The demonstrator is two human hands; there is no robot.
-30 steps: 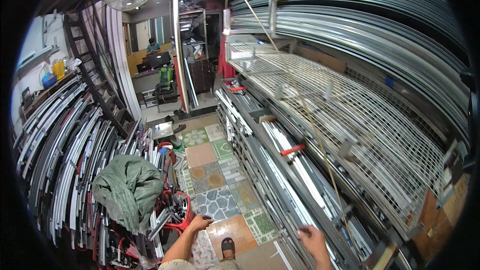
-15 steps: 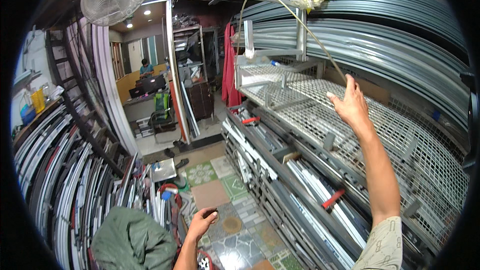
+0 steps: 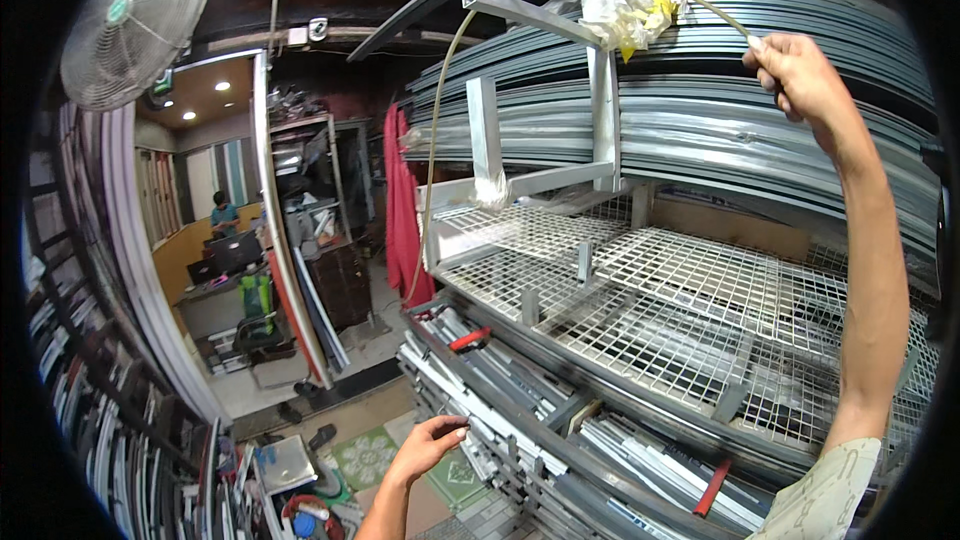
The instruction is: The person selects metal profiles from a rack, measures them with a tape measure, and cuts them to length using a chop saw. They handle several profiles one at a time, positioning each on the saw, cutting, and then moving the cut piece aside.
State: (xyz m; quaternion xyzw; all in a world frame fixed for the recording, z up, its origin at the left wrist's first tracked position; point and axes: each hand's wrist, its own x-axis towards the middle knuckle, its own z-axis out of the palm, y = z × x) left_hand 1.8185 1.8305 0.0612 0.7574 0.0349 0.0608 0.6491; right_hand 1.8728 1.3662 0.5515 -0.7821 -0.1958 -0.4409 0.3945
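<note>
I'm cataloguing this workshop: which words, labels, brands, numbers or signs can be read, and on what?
No text is readable.
Teal hub badge on the fan: too small.
Patterned sleeve: marks not legible as words.
Cord in the right hand: no visible lettering.

Metal rack (image 3: pixel 605 120), right: long grey profiles (image 3: pixel 720 130), upper level; wire-mesh shelf (image 3: pixel 690 260), middle; white and grey lengths (image 3: pixel 640 455), lower trays (image 3: pixel 566 412).

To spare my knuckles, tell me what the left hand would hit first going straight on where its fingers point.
Probably the white profiles stacked just beyond the left hand, to its right in the picture; depth is unclear from this single view.
</note>
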